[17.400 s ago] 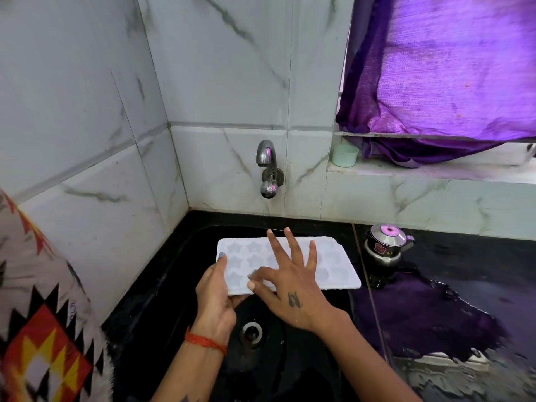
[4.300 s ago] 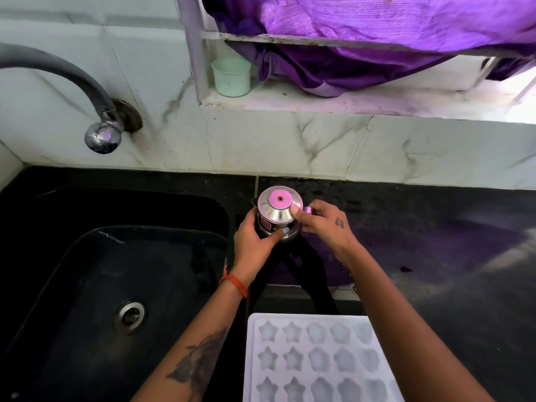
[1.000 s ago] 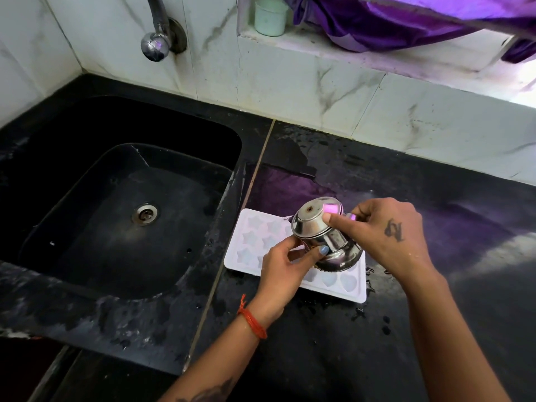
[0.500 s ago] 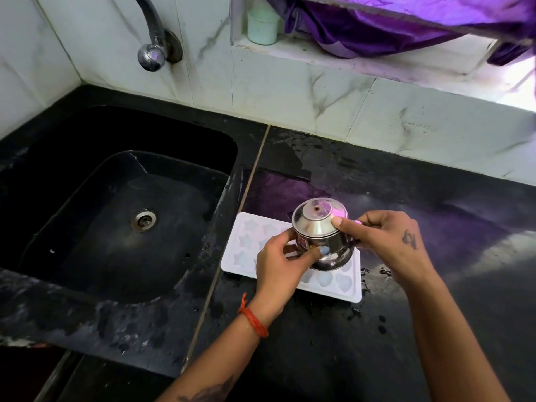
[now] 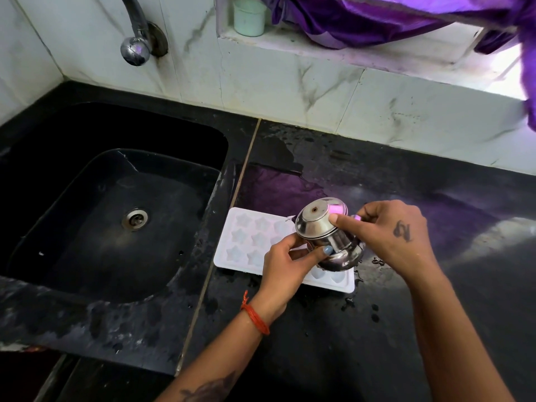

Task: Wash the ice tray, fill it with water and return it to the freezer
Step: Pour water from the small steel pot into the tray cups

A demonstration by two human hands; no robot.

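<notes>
Filling step, seen from the head camera. The white ice tray lies flat on the wet black countertop, just right of the black sink, its star- and heart-shaped cells facing up. A small lidded steel pot is held over the tray's right half and tilted toward the left, lid leaning toward the sink side. The left hand is curled around the pot's lower body, thumb laid across its front. The right hand closes on the pot from the right, one fingertip pressed on the lid, apparently to keep it seated during the tilt. No stream of water can be made out, and whether any cell already holds water cannot be told. The tap on the tiled wall is not running.

Judgement: washing appears finished, and the step in hand is pouring water from the pot into the cells. The next move calls for a slow, controlled tilt carried across the rows so that each cell fills without overflowing, then a level carry, since a full shallow tray spills easily. Droplets on the countertop beside the tray suggest that spills are likely.
</notes>
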